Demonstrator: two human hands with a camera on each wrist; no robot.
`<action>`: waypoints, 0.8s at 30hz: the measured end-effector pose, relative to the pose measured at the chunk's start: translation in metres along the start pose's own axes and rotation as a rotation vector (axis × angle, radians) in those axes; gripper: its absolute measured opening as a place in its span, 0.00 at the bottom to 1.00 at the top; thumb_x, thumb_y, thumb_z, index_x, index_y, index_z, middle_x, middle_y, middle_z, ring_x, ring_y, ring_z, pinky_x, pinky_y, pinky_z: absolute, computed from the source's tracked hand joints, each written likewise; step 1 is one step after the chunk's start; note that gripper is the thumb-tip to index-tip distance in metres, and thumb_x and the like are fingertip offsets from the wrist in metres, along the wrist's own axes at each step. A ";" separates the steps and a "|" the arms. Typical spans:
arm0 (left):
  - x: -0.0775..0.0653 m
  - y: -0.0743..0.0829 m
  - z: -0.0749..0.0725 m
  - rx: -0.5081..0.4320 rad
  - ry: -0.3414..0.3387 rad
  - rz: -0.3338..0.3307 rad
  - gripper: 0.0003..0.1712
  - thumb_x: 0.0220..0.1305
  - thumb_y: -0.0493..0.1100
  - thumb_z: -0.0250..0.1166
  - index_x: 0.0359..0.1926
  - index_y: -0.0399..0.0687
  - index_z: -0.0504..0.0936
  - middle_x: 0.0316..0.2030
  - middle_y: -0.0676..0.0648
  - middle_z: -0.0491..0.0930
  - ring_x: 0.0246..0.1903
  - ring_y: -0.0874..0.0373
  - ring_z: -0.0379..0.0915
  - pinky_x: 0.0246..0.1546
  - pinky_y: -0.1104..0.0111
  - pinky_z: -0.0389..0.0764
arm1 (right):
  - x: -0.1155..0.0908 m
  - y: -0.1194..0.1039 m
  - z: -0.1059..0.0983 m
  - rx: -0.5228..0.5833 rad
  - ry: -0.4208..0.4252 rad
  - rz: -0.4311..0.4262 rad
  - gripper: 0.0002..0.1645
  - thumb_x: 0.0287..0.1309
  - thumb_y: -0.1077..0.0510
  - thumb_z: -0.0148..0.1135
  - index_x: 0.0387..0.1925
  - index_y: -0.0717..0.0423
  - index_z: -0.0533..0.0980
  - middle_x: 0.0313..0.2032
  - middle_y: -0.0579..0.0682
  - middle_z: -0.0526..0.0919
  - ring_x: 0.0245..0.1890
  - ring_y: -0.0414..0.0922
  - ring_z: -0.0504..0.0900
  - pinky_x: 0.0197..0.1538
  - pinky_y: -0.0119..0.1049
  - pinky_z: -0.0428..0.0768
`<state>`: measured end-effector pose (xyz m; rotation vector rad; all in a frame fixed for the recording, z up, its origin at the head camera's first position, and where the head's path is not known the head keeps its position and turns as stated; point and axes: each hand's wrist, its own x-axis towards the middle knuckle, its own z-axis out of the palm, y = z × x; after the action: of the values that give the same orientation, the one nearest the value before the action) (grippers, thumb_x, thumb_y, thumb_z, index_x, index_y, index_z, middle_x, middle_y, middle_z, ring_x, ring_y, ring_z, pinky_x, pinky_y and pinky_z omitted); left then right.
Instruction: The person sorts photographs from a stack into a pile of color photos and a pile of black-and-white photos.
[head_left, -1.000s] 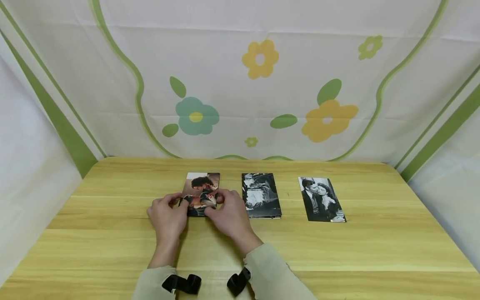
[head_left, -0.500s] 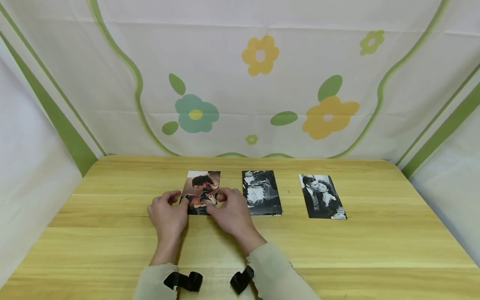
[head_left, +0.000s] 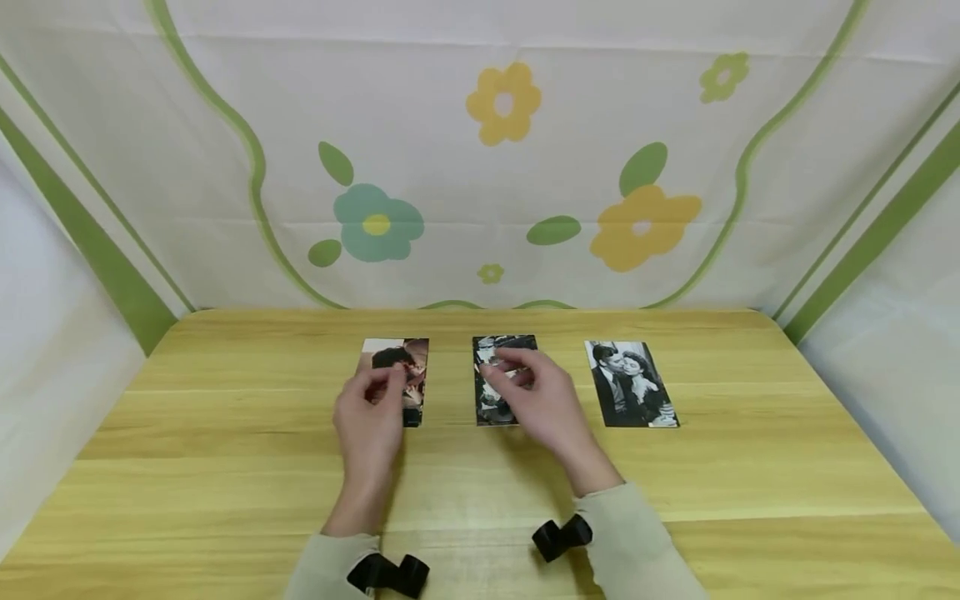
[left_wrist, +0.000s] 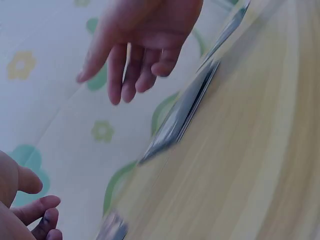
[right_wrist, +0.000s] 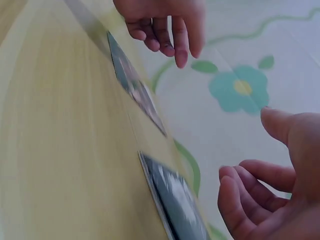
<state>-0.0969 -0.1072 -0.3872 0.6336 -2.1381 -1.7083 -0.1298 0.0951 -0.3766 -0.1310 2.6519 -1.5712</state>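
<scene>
Three places on the table hold photo cards. At the left is a colour photo card [head_left: 417, 385] of a couple, partly covered by my left hand [head_left: 370, 425] in the head view. A small stack of black-and-white photo cards [head_left: 489, 407] lies in the middle. My right hand [head_left: 546, 402] hovers in front of that stack, fingers loosely bent. Both wrist views show the hands raised off the table, with nothing between the fingers; the stack's layered edge [right_wrist: 156, 192] shows in the right wrist view. Farther right lies a black-and-white photo card [head_left: 632, 385] of a couple.
The wooden table [head_left: 465, 483] reaches back to a white cloth [head_left: 450, 150] printed with flowers. Similar cloth hangs at both sides. Black straps [head_left: 390, 575] with small camera mounts sit on both sleeves.
Both hands have let go of the left colour card's sides and lifted. The right hand has moved right, over the middle stack. The view has shifted slightly.
</scene>
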 end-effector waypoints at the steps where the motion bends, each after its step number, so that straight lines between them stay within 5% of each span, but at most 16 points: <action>1: -0.004 0.000 0.005 0.014 -0.017 0.017 0.14 0.76 0.43 0.66 0.49 0.36 0.90 0.51 0.35 0.85 0.46 0.49 0.79 0.40 0.72 0.77 | -0.001 0.004 -0.004 0.003 0.021 0.021 0.30 0.70 0.40 0.70 0.67 0.48 0.81 0.53 0.47 0.86 0.50 0.45 0.83 0.52 0.41 0.82; 8: -0.023 -0.004 0.037 0.045 -0.155 0.047 0.09 0.72 0.41 0.69 0.47 0.41 0.90 0.42 0.42 0.86 0.41 0.53 0.78 0.47 0.63 0.76 | -0.007 0.030 -0.025 0.068 0.155 0.165 0.27 0.69 0.43 0.71 0.65 0.46 0.83 0.54 0.49 0.87 0.50 0.46 0.82 0.50 0.38 0.79; 16: -0.027 -0.014 0.052 0.022 -0.233 0.022 0.09 0.69 0.39 0.71 0.48 0.41 0.90 0.39 0.44 0.86 0.38 0.56 0.76 0.44 0.65 0.76 | -0.005 0.039 -0.035 0.155 0.178 0.203 0.25 0.69 0.48 0.72 0.64 0.50 0.82 0.53 0.51 0.86 0.43 0.45 0.82 0.38 0.33 0.81; 24: -0.028 -0.019 0.059 0.178 -0.268 0.162 0.19 0.63 0.38 0.75 0.53 0.35 0.88 0.41 0.41 0.83 0.43 0.51 0.71 0.48 0.61 0.72 | -0.004 0.051 -0.035 0.115 0.159 0.218 0.28 0.68 0.51 0.73 0.66 0.53 0.80 0.55 0.54 0.86 0.47 0.46 0.83 0.41 0.32 0.82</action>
<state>-0.1007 -0.0473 -0.4186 0.2770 -2.4708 -1.6041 -0.1314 0.1497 -0.4044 0.2899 2.5720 -1.7187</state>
